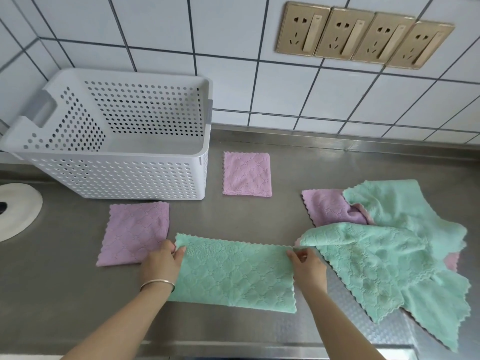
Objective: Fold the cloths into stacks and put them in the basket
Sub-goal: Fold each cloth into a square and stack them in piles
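Both hands, left (163, 263) and right (307, 266), are pinching the green cloth (233, 276) by its far corners. Its long axis is running between them, left to right; it is fluffy, quilted, scallop-edged.

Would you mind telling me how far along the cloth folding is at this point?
Done: two purple cloths lie folded, one beside the basket at, one at. In hand: the left hand and right hand pinch the far corners of a green cloth. Left: the unfolded pile, stacking, and filling the basket, which looks empty.

Left hand (162, 263) and right hand (309, 266) reach forward, each grip apparently pinched.
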A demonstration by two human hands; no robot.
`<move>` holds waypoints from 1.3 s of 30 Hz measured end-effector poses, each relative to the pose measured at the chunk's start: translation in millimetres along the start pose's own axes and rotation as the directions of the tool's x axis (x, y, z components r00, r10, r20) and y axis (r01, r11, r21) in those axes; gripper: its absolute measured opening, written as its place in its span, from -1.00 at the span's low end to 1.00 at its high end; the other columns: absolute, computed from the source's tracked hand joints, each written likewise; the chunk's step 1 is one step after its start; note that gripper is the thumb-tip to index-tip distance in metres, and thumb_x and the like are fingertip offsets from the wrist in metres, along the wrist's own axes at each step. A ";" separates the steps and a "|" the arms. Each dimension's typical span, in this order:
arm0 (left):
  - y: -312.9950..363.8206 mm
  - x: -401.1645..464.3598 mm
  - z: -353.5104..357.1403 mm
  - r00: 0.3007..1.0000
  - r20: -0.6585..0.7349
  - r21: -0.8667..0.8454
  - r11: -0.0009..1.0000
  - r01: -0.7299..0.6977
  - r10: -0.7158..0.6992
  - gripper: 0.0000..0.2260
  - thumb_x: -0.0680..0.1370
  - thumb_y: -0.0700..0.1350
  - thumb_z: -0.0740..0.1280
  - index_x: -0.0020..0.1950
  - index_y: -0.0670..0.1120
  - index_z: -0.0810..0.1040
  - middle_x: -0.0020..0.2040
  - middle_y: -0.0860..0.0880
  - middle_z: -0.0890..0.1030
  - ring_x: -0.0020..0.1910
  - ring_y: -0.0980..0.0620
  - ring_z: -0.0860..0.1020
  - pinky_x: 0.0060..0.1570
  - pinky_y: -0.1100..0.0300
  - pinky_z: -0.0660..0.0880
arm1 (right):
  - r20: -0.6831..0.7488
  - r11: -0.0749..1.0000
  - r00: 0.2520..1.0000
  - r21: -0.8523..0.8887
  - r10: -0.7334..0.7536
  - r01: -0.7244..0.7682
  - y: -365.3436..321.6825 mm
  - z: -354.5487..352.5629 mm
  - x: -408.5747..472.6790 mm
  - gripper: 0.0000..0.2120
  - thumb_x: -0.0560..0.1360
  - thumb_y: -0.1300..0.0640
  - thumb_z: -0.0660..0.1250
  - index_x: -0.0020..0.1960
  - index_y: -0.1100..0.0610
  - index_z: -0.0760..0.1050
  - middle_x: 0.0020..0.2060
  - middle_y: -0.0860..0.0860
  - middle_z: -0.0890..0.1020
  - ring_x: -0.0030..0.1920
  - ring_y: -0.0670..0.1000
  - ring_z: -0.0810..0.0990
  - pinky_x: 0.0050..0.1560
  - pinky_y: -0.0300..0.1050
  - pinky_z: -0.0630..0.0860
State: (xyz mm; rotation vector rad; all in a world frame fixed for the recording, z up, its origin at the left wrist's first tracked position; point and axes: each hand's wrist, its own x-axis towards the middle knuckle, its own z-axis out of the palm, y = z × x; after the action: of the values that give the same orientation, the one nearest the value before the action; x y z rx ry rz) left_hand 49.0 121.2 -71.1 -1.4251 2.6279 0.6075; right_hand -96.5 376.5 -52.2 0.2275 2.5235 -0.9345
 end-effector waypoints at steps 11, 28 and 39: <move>15.0 -40.1 27.5 0.638 0.161 0.265 0.590 -0.763 0.753 -0.56 0.50 0.25 0.05 0.34 0.18 0.34 0.42 0.11 0.31 0.37 -0.04 0.30 0.32 -0.15 0.10 | 0.035 0.996 0.999 -0.091 0.011 -0.007 34.3 10.5 -49.5 -0.60 0.51 0.03 0.26 0.29 0.17 0.33 0.11 0.04 0.53 -0.01 0.00 0.51 -0.02 -0.09 0.47; 62.7 -39.7 14.4 0.670 0.514 0.250 0.653 -0.714 0.536 -0.14 0.33 0.47 0.00 0.52 0.04 -0.02 0.54 0.04 0.00 0.51 -0.08 -0.03 0.48 -0.06 -0.03 | 0.063 0.974 0.978 -0.096 -0.199 0.204 -4.5 14.7 -87.1 -0.74 0.42 0.21 0.27 -0.31 0.00 0.22 -0.43 -0.06 0.40 -0.39 -0.03 0.37 -0.41 -0.21 0.24; 63.2 -39.7 -27.6 0.912 0.362 -0.589 0.806 0.061 0.195 -0.72 0.53 -0.06 0.27 -0.36 -0.10 0.46 -0.39 -0.06 0.47 -0.33 -0.04 0.41 -0.27 0.14 0.30 | 0.042 0.531 0.554 -0.229 -0.832 0.816 -44.7 78.8 -108.9 -0.72 0.20 0.03 0.29 -0.11 0.03 0.39 -0.19 -0.03 0.50 -0.17 -0.04 0.40 -0.21 -0.26 0.37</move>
State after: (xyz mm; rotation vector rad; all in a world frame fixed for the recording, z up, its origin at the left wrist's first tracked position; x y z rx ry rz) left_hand 22.3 172.4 -16.4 -1.1278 2.2401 1.6528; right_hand 14.3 291.0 -30.0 -1.1557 2.7543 -0.9167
